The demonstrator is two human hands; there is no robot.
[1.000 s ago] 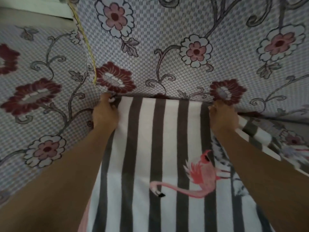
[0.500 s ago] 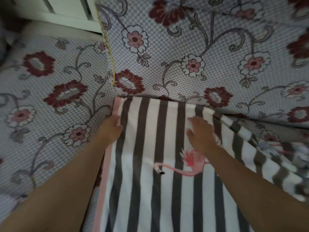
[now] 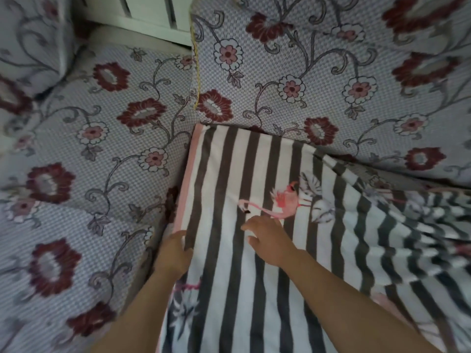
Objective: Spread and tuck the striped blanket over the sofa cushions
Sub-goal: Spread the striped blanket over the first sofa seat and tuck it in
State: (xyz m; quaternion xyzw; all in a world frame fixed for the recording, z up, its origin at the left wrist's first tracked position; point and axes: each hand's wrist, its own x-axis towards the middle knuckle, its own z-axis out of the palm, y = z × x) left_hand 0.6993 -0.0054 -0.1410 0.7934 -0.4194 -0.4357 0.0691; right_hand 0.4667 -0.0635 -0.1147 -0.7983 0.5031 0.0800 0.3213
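Observation:
The striped blanket [image 3: 229,174], grey and white with a pink edge band and a pink flamingo print, lies flat over a sofa seat cushion. Its far edge runs along the crease under the floral back cushion [image 3: 318,72]. To the right the blanket is rumpled into folds. My left hand [image 3: 174,253] rests at the blanket's left pink edge, fingers curled against it in the gap beside the neighbouring floral seat cushion [image 3: 102,161]. My right hand [image 3: 270,240] lies palm down on the stripes just below the flamingo, fingers apart.
A floral-covered cushion [image 3: 28,42] sits at the far left corner. A white slatted panel [image 3: 153,16] shows behind the sofa at the top. A yellow piped seam [image 3: 196,72] marks the back cushion's left edge.
Both hands have drawn back from the crease at the blanket's far edge toward me. The left slid down the pink side edge; the right moved onto the stripes below the flamingo.

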